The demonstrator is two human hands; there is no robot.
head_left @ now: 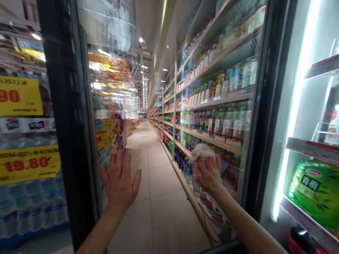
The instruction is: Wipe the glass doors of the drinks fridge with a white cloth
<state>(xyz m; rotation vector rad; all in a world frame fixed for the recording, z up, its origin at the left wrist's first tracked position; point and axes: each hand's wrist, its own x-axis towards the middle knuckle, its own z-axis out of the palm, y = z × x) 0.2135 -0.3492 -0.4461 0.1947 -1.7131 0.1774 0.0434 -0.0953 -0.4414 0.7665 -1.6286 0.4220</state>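
Note:
A glass door (pixel 148 176) with a black frame stands before me, and the aisle and drink shelves show through or on its pane. My left hand (pixel 120 178) lies against the glass at the left, palm forward, its fingers spread and holding nothing. On the right, my right hand (pixel 209 171) grips a whitish cloth (pixel 203 152), which is pressed to the pane. The fingers bend around the cloth, and it covers part of them.
Yellow price signs (pixel 29 164) hang over packs of bottled water (pixel 31 208) at the left. To the right, a lit cooler holds a green bottle pack (pixel 316 194) on its shelf. The door's dark frame (pixel 267 106) runs upright beside it.

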